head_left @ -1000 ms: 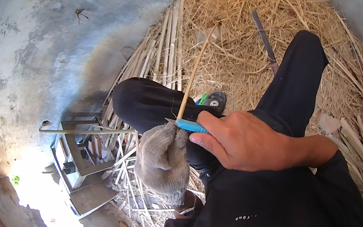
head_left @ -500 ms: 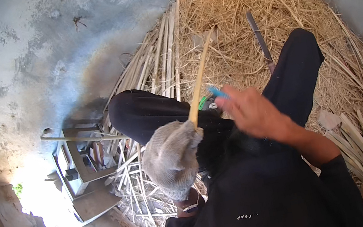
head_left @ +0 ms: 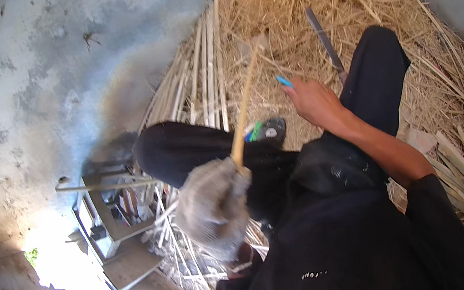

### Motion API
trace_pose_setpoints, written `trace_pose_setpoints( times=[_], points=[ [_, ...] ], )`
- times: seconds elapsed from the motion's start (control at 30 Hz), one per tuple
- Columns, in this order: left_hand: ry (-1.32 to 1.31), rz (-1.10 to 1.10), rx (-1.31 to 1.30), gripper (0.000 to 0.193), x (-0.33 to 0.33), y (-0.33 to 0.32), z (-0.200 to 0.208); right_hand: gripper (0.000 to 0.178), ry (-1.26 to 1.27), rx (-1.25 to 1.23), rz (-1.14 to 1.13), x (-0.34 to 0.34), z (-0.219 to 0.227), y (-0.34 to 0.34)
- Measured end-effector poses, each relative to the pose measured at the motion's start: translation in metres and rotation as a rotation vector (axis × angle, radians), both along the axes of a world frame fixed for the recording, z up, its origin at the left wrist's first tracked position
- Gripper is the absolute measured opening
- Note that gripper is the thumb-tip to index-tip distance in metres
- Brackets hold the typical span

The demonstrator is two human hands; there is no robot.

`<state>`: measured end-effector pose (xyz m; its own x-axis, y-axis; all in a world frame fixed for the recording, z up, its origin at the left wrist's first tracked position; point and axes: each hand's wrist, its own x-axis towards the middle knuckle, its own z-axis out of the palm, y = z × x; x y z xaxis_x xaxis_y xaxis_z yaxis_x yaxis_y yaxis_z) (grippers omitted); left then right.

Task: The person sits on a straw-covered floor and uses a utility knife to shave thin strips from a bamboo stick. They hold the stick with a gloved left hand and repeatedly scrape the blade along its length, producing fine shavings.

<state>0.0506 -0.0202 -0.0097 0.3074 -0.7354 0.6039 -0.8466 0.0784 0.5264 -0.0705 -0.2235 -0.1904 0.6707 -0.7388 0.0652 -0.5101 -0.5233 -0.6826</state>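
Observation:
My left hand [head_left: 212,210], in a thick grey knitted glove, is closed around the near end of a pale yellow bamboo strip [head_left: 246,102]. The strip slants up and away from me over the straw. To its right, my bare right hand [head_left: 316,104] is wrapped around a small blue-ended tool [head_left: 284,81]. Only that blue end shows past my thumb, so its kind is hidden. A gap separates the right hand from the strip. Below the strip, between my legs, is a dark sandal [head_left: 273,131] with green and blue parts.
A long-bladed machete [head_left: 321,36] lies on the heaped straw shavings [head_left: 282,5] ahead. Long split strips [head_left: 209,68] lean by the grey wall [head_left: 44,66] at left. A wooden frame [head_left: 111,216] stands lower left. More strips [head_left: 457,173] lie at the right.
My right hand has moved forward and slightly right, away from the bamboo strip, with the blue-ended tool. My left hand and the strip have shifted slightly left in view.

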Motion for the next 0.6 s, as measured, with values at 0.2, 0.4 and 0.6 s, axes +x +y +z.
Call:
trace_pose_setpoints(
  times=[0.2,0.4,0.6],
  points=[
    [0.582,0.316,-0.226,0.018,-0.031,-0.011,0.004,0.028,-0.462,0.343,0.304,-0.016,0.146,0.069],
    [0.365,0.385,-0.153,0.017,-0.025,-0.011,-0.001,0.025,-0.535,0.354,0.438,-0.008,0.163,0.089],
    [0.632,0.335,-0.29,0.011,-0.032,-0.018,-0.003,0.022,-0.326,0.034,0.291,0.013,0.108,0.08]
  ],
)
